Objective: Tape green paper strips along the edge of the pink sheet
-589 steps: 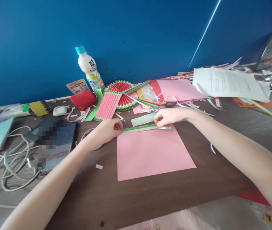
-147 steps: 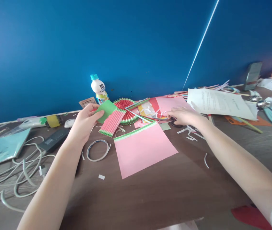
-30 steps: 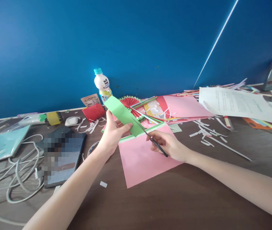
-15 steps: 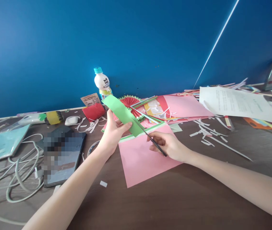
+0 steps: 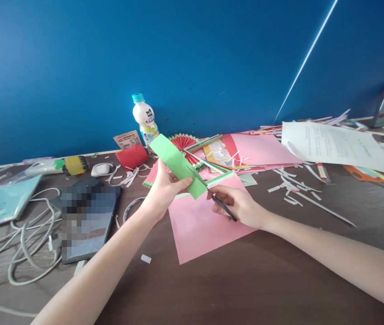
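A strip of green paper is pinched in my left hand, thumb on its near face. My right hand grips dark-handled scissors, whose blade lies across the lower right part of the strip. Whether the blades are parted is too fine to tell. Beneath both hands, a pink sheet of paper lies on the table, with a green and white edge along its far side. Behind the strip stands a red pleated paper fan with a green rim, partly covered.
A drink bottle stands by the blue wall. To the left are a tablet and tangled white cables. White paper scraps, pink folders and a printed sheet lie on the right. A roll of tape is near my left wrist.
My left hand has shifted slightly right and down with the green strip, so the scissors now lie further across it. My right hand has barely moved.
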A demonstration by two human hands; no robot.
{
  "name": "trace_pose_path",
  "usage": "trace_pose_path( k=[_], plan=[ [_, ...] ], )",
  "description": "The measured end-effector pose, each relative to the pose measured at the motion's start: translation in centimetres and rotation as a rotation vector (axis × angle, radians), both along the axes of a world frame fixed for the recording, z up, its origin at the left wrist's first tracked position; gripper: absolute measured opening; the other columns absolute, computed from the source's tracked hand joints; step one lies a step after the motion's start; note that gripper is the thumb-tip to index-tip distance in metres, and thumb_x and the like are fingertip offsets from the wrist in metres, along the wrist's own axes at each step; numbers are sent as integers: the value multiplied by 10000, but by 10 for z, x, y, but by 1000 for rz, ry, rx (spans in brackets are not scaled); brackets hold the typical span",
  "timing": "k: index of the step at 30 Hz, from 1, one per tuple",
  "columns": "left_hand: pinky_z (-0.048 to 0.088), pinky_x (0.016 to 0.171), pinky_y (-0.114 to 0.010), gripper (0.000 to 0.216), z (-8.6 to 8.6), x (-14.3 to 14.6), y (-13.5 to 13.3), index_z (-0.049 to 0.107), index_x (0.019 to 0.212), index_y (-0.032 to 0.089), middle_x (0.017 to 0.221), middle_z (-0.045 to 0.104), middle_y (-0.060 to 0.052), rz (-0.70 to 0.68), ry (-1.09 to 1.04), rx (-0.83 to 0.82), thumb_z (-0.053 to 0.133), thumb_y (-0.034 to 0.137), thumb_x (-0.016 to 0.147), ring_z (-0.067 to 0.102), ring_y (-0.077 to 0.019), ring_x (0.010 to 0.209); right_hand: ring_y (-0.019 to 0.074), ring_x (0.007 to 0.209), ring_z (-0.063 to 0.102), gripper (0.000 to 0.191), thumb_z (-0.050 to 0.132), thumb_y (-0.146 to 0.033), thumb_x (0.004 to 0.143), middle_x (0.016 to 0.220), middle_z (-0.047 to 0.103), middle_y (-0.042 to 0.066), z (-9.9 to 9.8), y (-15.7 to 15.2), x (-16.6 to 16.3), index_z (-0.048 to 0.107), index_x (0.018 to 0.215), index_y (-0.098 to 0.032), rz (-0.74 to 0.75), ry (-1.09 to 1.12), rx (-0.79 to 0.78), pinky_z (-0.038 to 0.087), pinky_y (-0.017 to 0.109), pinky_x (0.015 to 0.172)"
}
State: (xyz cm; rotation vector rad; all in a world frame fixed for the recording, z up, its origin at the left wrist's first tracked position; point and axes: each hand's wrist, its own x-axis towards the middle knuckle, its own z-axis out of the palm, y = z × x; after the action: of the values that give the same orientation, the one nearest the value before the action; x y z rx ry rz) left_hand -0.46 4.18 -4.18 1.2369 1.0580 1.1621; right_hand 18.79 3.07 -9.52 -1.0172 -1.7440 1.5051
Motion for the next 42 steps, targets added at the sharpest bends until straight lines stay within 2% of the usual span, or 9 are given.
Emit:
trace_pose_path(
  k=[5,13,20,25,27,32,37,42],
  plan=[
    [548,725,-382,584,1,0,0,350,1121,250,972,623,-16,-43,-42,-20,701,165,662,630,-199,868,63,497,372,320,621,-455,752,625,401,-53,1,-3,-1,505,904,-199,-6,-4,1,318,218,472],
    [543,729,-348,590,-1,0,1,369,1116,256,976,641,-14,-44,-87,-59,718,160,650,638,-186,863,68,499,411,330,598,-467,765,658,471,-32,3,-4,-1,487,916,-195,-10,-31,5,335,219,470],
    [543,741,-369,622,-1,-1,2,365,1145,257,960,645,-18,-48,-81,-64,722,166,644,641,-201,873,66,498,407,331,613,-466,750,684,482,-24,3,-4,0,501,902,-195,-19,-35,16,331,219,455],
    [549,754,-399,642,-1,-2,2,367,1162,253,986,645,-29,-56,-69,-66,729,168,639,634,-216,902,63,477,384,319,621,-457,745,619,430,-48,1,-2,-1,503,884,-195,-28,-36,33,329,218,451],
    [554,738,-391,602,-1,-2,2,387,1149,244,976,649,-27,-29,-63,-62,723,189,652,637,-218,898,64,481,390,319,623,-456,743,614,427,-47,2,-3,-1,501,880,-194,-27,-38,26,334,218,455],
    [551,727,-372,293,-3,-3,5,561,1014,175,945,673,-58,14,-10,-44,613,331,772,656,-215,814,70,495,399,353,647,-473,711,611,433,-44,7,-4,-2,502,861,-189,-23,-36,-17,338,218,458],
    [542,735,-415,299,-4,-3,4,633,955,135,883,697,-75,-3,9,-55,640,349,747,665,-235,747,59,475,382,343,647,-459,719,616,415,-53,3,-3,-2,506,875,-188,-20,-15,-12,354,221,464],
    [556,701,-374,245,-2,-1,0,642,920,134,904,704,-76,-54,7,-49,634,320,760,665,-235,785,59,477,397,352,635,-460,731,646,425,-49,-1,-2,0,502,910,-187,1,15,-9,359,221,460]
  ],
)
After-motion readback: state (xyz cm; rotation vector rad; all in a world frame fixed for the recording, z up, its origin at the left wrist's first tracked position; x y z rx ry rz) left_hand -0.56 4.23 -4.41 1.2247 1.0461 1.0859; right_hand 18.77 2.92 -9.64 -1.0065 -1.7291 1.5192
